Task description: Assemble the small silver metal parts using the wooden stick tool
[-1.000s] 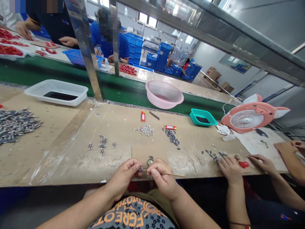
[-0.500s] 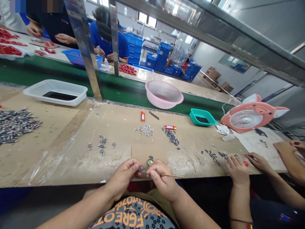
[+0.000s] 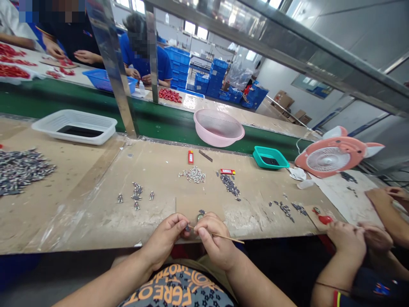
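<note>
Fingers of my left hand point(image 3: 166, 233) are pinched narrow on a small dark piece point(image 3: 187, 229) at their tips. Those of my right hand point(image 3: 217, 244) hold a thin stick point(image 3: 230, 238); one end points left toward the piece, touching or just beside it, I cannot tell which. Just beyond my right fingers, partly hidden by them, is a small round dish point(image 3: 200, 217) on a cardboard sheet point(image 3: 188, 206). Farther out from both hands lies a heap of pale bits point(image 3: 194, 175), with a heap of dark bits point(image 3: 230, 185) to its right. Small figures point(image 3: 136, 192) are beyond my left fingers, leftward.
</note>
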`<control>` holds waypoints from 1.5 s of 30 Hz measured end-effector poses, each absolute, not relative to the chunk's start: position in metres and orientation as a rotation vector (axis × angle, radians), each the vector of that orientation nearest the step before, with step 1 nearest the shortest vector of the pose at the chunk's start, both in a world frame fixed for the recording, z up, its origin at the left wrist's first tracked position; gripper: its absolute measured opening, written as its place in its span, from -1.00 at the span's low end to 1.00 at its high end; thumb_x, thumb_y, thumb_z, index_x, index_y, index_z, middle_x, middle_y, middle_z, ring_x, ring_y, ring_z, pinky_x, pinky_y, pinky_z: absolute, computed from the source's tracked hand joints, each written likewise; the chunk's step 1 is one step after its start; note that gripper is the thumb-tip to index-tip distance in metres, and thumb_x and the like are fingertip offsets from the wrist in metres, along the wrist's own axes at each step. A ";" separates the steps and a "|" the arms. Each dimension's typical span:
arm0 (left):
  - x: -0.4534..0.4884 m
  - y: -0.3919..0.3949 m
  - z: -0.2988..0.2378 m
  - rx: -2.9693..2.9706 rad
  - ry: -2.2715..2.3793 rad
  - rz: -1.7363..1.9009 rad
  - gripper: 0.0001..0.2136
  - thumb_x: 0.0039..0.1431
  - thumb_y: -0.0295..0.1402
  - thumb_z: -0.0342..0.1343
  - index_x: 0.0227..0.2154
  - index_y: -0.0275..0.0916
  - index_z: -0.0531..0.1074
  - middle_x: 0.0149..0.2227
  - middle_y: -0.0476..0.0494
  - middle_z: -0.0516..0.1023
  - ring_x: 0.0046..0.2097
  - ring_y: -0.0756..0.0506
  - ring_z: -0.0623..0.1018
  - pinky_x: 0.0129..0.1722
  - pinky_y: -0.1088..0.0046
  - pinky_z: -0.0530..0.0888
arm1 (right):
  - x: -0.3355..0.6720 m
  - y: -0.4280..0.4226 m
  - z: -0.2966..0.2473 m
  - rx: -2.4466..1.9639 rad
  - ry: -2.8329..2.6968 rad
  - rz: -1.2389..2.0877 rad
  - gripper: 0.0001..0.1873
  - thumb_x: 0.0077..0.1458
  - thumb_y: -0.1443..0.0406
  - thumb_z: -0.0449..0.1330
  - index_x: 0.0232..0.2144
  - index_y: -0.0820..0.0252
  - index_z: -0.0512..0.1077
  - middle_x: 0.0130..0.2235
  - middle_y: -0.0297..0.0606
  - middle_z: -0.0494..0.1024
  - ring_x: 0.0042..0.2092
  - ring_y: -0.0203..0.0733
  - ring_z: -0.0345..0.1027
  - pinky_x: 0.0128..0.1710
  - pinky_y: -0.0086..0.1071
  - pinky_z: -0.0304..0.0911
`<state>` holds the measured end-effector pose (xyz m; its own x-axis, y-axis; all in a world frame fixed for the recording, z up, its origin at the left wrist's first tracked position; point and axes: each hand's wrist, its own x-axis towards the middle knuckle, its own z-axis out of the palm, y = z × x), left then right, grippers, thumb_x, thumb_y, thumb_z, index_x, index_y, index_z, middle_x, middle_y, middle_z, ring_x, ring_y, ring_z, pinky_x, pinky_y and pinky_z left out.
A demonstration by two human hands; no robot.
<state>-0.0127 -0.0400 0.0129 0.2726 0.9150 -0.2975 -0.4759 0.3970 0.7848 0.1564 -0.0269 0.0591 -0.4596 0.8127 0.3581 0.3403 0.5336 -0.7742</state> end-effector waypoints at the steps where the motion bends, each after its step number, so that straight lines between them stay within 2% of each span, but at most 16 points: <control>1: -0.013 -0.040 0.013 0.628 0.834 1.025 -0.84 0.11 -0.26 0.13 -0.43 -0.25 0.40 -0.48 -0.03 0.46 -0.37 -0.02 0.41 -0.29 0.48 0.32 | 0.156 -0.027 0.060 -0.926 -2.033 0.809 -0.82 0.20 0.34 -0.02 -0.37 0.16 0.37 -0.40 -0.27 0.46 -0.30 -0.23 0.30 -0.15 -0.26 0.24; 7: -0.012 -0.040 0.014 0.596 0.839 1.048 -0.83 0.08 -0.24 0.16 -0.44 -0.25 0.41 -0.48 -0.03 0.45 -0.37 -0.02 0.41 -0.30 0.48 0.32 | 0.158 -0.030 0.062 -0.890 -2.037 0.798 -0.81 0.20 0.35 -0.02 -0.34 0.15 0.39 -0.38 -0.26 0.48 -0.28 -0.22 0.32 -0.14 -0.25 0.25; 11: -0.013 -0.038 0.014 0.562 0.835 1.057 -0.82 0.08 -0.23 0.16 -0.45 -0.25 0.41 -0.46 -0.02 0.44 -0.39 0.00 0.40 -0.33 0.50 0.31 | 0.170 -0.011 0.057 -0.926 -1.977 0.736 -0.78 0.24 0.33 -0.06 -0.21 0.13 0.39 -0.34 -0.24 0.50 -0.25 -0.20 0.35 -0.17 -0.27 0.27; 13: -0.013 -0.038 0.013 0.537 0.830 1.067 -0.81 0.06 -0.22 0.18 -0.45 -0.25 0.42 -0.44 -0.02 0.44 -0.39 0.00 0.41 -0.33 0.50 0.31 | 0.173 0.011 0.056 -0.991 -2.030 0.607 -0.79 0.24 0.32 -0.03 -0.17 0.13 0.39 -0.30 -0.22 0.51 -0.22 -0.19 0.35 -0.16 -0.26 0.25; 18: -0.014 -0.036 0.013 0.505 0.801 1.079 -0.80 0.04 -0.22 0.20 -0.46 -0.26 0.43 -0.45 -0.02 0.44 -0.41 0.02 0.40 -0.35 0.51 0.31 | 0.158 0.078 0.056 -1.214 -2.479 0.206 -0.88 0.15 0.32 0.11 -0.27 0.16 0.45 -0.25 -0.20 0.49 -0.13 -0.12 0.28 -0.05 -0.25 0.15; 23: -0.015 -0.036 0.012 0.492 0.770 1.084 -0.83 0.09 -0.25 0.17 -0.45 -0.26 0.42 -0.44 -0.03 0.44 -0.41 0.03 0.40 -0.35 0.52 0.31 | 0.122 0.119 0.052 -1.448 -2.784 -0.017 -0.83 0.18 0.27 0.07 -0.26 0.15 0.45 -0.20 -0.19 0.47 -0.08 -0.11 0.24 -0.04 -0.27 0.10; 32: -0.018 -0.033 0.008 0.430 0.738 1.054 -0.81 0.04 -0.22 0.20 -0.45 -0.25 0.41 -0.45 -0.02 0.44 -0.41 0.02 0.42 -0.34 0.50 0.33 | 0.103 0.140 0.044 -1.595 -2.826 -0.016 -0.83 0.15 0.31 0.05 -0.27 0.17 0.44 -0.18 -0.14 0.47 -0.08 -0.06 0.27 -0.08 -0.23 0.11; 39: -0.017 -0.036 0.007 0.394 0.715 1.126 -0.83 0.03 -0.25 0.22 -0.40 -0.25 0.43 -0.44 -0.02 0.45 -0.41 0.03 0.43 -0.34 0.50 0.33 | 0.095 0.134 0.052 -1.544 -2.765 0.068 -0.88 0.04 0.38 0.11 -0.34 0.26 0.44 -0.21 -0.07 0.49 -0.10 -0.02 0.29 -0.10 -0.23 0.15; 41: -0.017 -0.037 0.006 0.386 0.712 1.146 -0.84 0.04 -0.27 0.22 -0.39 -0.24 0.42 -0.45 0.00 0.44 -0.41 0.04 0.43 -0.34 0.51 0.33 | 0.096 0.122 0.061 -1.490 -2.736 0.126 -0.88 0.06 0.40 0.09 -0.35 0.27 0.43 -0.27 -0.11 0.50 -0.16 -0.09 0.33 -0.14 -0.29 0.19; 45: -0.016 -0.039 0.005 0.371 0.726 1.198 -0.86 0.06 -0.29 0.21 -0.37 -0.23 0.43 -0.48 0.04 0.41 -0.41 0.04 0.43 -0.33 0.51 0.34 | 0.110 0.076 0.077 -1.319 -2.653 0.359 -0.91 0.10 0.38 0.08 -0.37 0.20 0.40 -0.40 -0.34 0.50 -0.36 -0.32 0.35 -0.33 -0.50 0.23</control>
